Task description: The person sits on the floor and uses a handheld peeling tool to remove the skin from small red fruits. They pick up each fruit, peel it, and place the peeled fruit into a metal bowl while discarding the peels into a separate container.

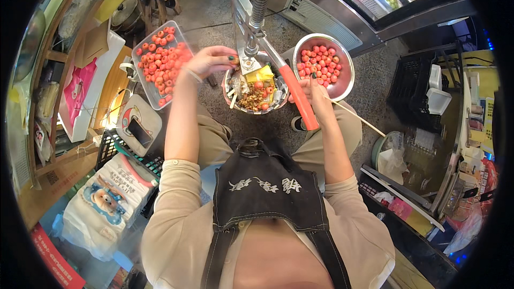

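Note:
My left hand (pixel 213 61) has its fingertips at the foot of a metal hand press (pixel 249 48); whether they grip anything is hidden. My right hand (pixel 315 94) is at the press's red lever handle (pixel 298 96), with a thin wooden stick (pixel 359 117) jutting from the hand to the right. Under the press stands a waste basket (pixel 282 95) holding dark scraps, yellow wrapping and a few red fruits. A clear plastic tub (pixel 156 102) of cored red fruits is on the left, partly behind my left wrist. To the right, a steel bowl (pixel 347 52) holds red fruits.
A phone (pixel 139 132) lies on a patterned stool or box at left, above a white printed bag (pixel 108 204). A wooden shelf (pixel 56 55) runs along the left. At right are a black crate (pixel 410 84), white trays (pixel 438 100) and a green-rimmed bin (pixel 377 152). A glass-fronted cabinet (pixel 385 24) stands ahead.

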